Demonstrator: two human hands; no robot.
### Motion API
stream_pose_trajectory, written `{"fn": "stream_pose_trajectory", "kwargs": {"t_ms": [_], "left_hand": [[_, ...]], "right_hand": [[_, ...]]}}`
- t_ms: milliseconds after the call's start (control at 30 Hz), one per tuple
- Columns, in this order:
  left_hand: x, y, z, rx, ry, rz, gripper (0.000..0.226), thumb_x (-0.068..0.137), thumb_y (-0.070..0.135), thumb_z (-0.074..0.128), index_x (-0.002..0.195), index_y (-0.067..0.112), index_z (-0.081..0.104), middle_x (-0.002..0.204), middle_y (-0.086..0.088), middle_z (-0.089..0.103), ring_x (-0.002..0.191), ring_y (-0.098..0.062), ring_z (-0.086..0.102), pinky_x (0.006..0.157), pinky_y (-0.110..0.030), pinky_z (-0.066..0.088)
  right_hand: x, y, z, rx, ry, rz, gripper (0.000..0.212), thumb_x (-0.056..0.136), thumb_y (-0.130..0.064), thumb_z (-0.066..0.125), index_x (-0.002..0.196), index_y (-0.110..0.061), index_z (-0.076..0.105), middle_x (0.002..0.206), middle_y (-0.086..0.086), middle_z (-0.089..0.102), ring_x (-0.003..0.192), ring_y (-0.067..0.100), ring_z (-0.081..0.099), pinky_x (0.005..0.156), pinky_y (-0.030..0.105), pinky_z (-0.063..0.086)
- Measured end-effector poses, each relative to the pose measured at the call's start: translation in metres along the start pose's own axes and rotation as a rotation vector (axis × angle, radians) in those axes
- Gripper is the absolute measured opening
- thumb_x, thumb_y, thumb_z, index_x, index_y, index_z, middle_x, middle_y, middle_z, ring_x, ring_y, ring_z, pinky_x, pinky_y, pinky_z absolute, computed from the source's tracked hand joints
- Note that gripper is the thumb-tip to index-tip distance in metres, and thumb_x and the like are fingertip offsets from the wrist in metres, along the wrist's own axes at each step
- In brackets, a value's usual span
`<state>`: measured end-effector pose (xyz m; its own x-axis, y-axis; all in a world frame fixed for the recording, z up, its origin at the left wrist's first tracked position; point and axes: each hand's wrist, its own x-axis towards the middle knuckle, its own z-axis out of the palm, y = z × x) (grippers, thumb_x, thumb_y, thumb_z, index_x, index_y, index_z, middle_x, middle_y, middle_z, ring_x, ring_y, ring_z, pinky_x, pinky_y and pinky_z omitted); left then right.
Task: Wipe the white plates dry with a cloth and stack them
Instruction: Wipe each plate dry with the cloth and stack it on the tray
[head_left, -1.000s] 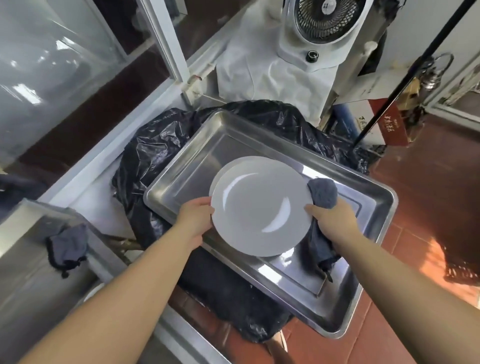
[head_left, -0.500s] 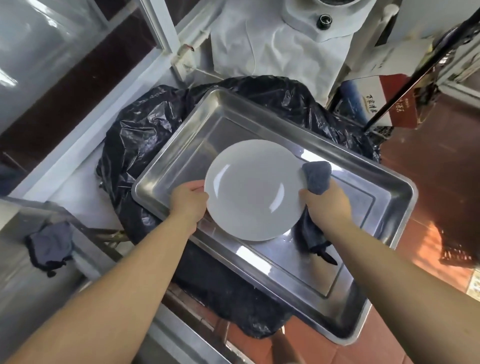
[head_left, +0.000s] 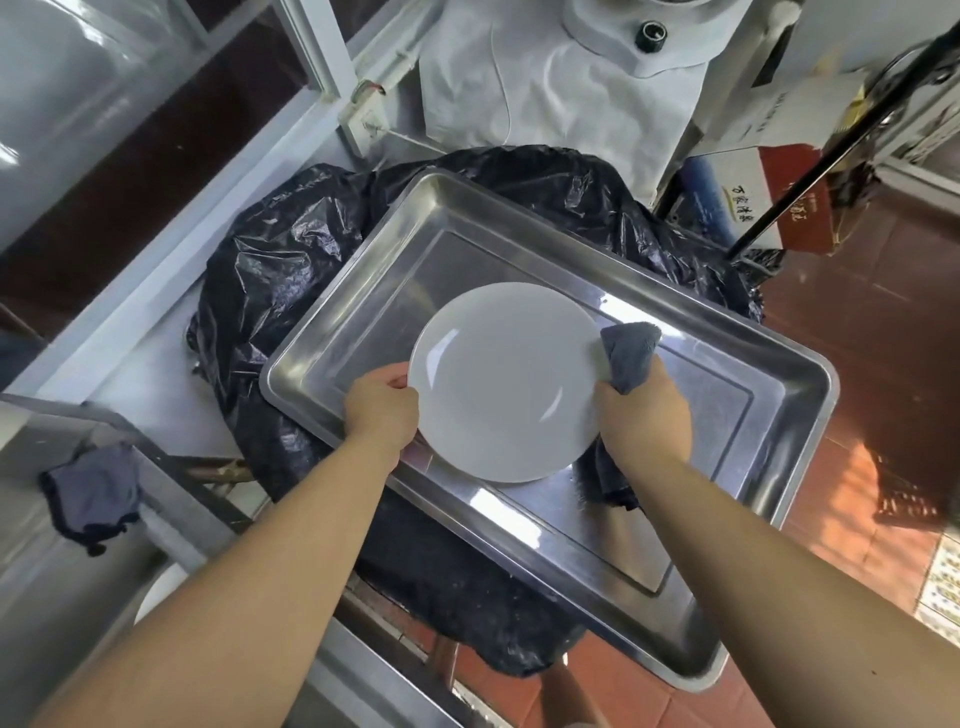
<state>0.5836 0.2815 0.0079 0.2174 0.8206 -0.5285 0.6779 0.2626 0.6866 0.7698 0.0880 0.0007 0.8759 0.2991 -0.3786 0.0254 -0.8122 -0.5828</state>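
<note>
Compared with a second ago, I no longer see a second plate edge peeking out behind the white plate (head_left: 506, 382); only one disc shows over the steel tray (head_left: 769, 597). The fan that filled the top of my view has slid almost out of frame, and the plate sits more toward the tray's middle.

Going left to right: a dark rag (head_left: 91, 493) lies on the metal counter at far left. My left hand (head_left: 382, 408) grips the plate's left rim, fingers curled under the edge and thumb on top. The plate is face up above the tray floor; I cannot tell whether it touches it. My right hand (head_left: 644, 415) is closed on the grey cloth (head_left: 628, 353), pinching it against the plate's right rim, a fold standing above my knuckles and the rest hanging under my wrist. The tray rests on a black plastic bag (head_left: 291, 270).
</note>
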Motion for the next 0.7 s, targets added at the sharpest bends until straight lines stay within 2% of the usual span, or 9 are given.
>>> {"fn": "stream_pose_trajectory", "kwargs": {"t_ms": [67,167,300,333,433,500,600,700], "left_hand": [[-0.001,0.0,0.002,0.008,0.008,0.009,0.076,0.089,-0.003,0.055,0.055,0.064,0.068,0.068,0.032,0.071,0.078,-0.007,0.067,0.061,-0.022,0.055],[0.001,-0.001,0.002,0.046,0.018,0.021,0.066,0.09,-0.004,0.053,0.059,0.051,0.073,0.067,0.024,0.072,0.08,-0.01,0.066,0.065,-0.024,0.056],[0.001,0.0,0.001,0.041,0.011,0.023,0.038,0.092,0.001,0.059,0.105,0.03,0.08,0.084,0.022,0.068,0.084,-0.009,0.066,0.061,-0.023,0.048],[-0.001,0.0,0.001,0.043,0.008,0.021,0.034,0.093,0.003,0.061,0.107,0.029,0.079,0.084,0.021,0.068,0.083,-0.009,0.066,0.061,-0.023,0.048],[-0.008,0.001,-0.002,0.066,-0.025,0.024,0.029,0.094,0.009,0.062,0.092,0.035,0.074,0.085,0.019,0.067,0.088,-0.018,0.068,0.067,-0.027,0.051],[-0.015,0.002,-0.004,0.107,-0.072,0.031,0.027,0.096,0.012,0.058,0.089,0.035,0.071,0.09,0.014,0.071,0.092,-0.021,0.067,0.072,-0.032,0.056],[-0.027,0.003,-0.004,0.118,-0.196,0.012,0.036,0.096,0.012,0.051,0.123,0.026,0.07,0.11,0.004,0.072,0.1,-0.022,0.064,0.081,-0.037,0.056],[-0.035,0.002,-0.003,0.031,-0.319,-0.033,0.043,0.099,0.007,0.051,0.138,0.024,0.058,0.13,-0.003,0.067,0.12,-0.029,0.061,0.104,-0.048,0.054]], "right_hand": [[0.0,0.0,0.0,0.012,0.004,0.002,0.014,0.09,-0.027,0.055,0.103,-0.025,0.051,0.083,-0.003,0.063,0.077,0.021,0.061,0.063,0.036,0.046],[0.0,0.0,-0.004,0.035,0.02,0.022,0.017,0.092,-0.03,0.054,0.107,-0.026,0.053,0.087,-0.001,0.065,0.082,0.026,0.062,0.07,0.04,0.051],[0.0,0.006,-0.022,0.066,0.108,0.046,0.018,0.099,-0.033,0.053,0.113,-0.022,0.055,0.08,-0.004,0.06,0.081,0.03,0.06,0.068,0.037,0.044],[0.001,0.007,-0.029,0.075,0.117,0.053,0.016,0.1,-0.031,0.052,0.112,-0.021,0.055,0.079,-0.005,0.058,0.08,0.03,0.06,0.067,0.036,0.042],[-0.003,0.007,-0.05,0.174,0.148,0.07,0.016,0.096,-0.03,0.054,0.109,-0.021,0.057,0.081,-0.002,0.063,0.073,0.022,0.061,0.056,0.03,0.038],[-0.012,0.002,-0.061,0.241,0.152,0.051,0.012,0.093,-0.031,0.058,0.101,-0.022,0.058,0.081,-0.001,0.065,0.074,0.022,0.064,0.058,0.03,0.044],[-0.033,-0.009,-0.069,0.326,0.111,0.022,0.01,0.089,-0.033,0.062,0.092,-0.024,0.058,0.081,0.001,0.068,0.076,0.026,0.067,0.068,0.039,0.056],[-0.061,-0.017,-0.072,0.402,0.027,0.001,0.013,0.086,-0.037,0.066,0.088,-0.026,0.06,0.08,0.001,0.07,0.077,0.027,0.07,0.071,0.043,0.06]]}}
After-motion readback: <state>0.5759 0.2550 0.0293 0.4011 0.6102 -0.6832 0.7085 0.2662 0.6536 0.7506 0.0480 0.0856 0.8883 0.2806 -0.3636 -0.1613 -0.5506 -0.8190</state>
